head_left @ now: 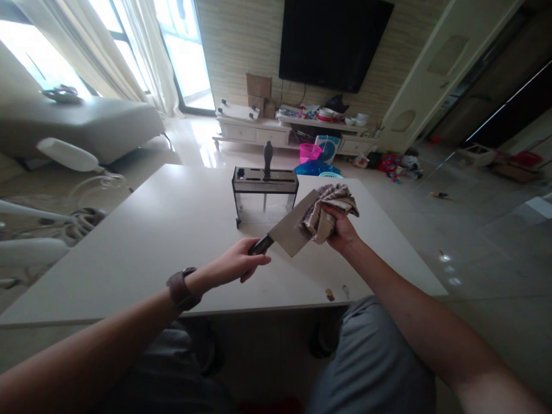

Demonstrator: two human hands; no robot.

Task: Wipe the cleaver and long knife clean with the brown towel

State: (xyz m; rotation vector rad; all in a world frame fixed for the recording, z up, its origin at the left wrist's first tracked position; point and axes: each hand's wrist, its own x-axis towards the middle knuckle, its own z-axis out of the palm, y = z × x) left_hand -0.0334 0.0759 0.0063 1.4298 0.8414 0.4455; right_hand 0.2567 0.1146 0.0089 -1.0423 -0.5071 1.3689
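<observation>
My left hand [244, 260] is closed round the black handle of a cleaver [293, 227], whose broad blade tilts up to the right above the table. In my right hand [340, 229] is a bunched brown and cream cloth [330, 210], pressed against the far end of the blade and hiding part of it. Behind the cleaver, a knife block [265, 179] with clear sides and a slotted metal top stands upright on the white table [142, 247]. One black-handled tool [268, 158] sits in its slots, with a thin shaft showing inside.
Two small objects, one yellow and black [330, 294] and one pale [345, 291], lie near the table's front edge. White chairs [69, 155] stand to the left. Beyond the table are a pink basket [309, 152], a blue tub [317, 167] and a low cabinet [245, 133].
</observation>
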